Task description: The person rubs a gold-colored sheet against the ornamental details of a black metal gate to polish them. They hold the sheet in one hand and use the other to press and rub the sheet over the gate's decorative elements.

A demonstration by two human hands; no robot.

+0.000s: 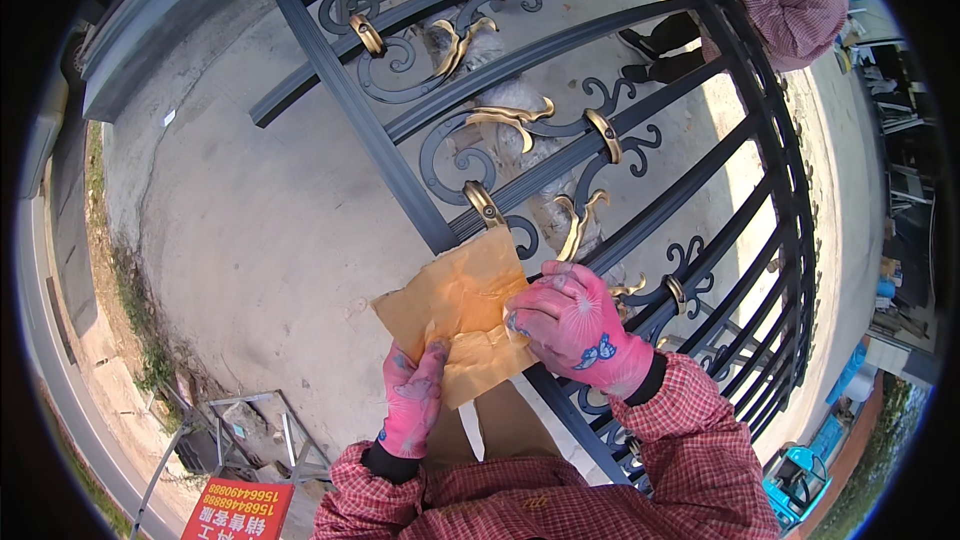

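A creased sheet of brown paper [465, 305] with an orange tint across its middle is held up in front of my body. My left hand [410, 400], in a pink glove, pinches its lower edge with the thumb on top. On the sheet's right side, my right hand [585, 330], gloved in pink with a blue butterfly print, has its fingers curled onto the paper. Just beyond lies a dark grey metal gate [540, 175] with scrollwork. Gold-coloured collars [483, 204] and gold leaf ornaments [583, 225] sit on it, and the paper hides part of the nearest corner.
Another person [790, 10] in a checked shirt stands at the gate's far right side. Concrete ground [270, 200] extends to the left. A metal frame [265, 430] and a red sign [237, 510] are at lower left. A small blue vehicle [797, 485] stands at lower right.
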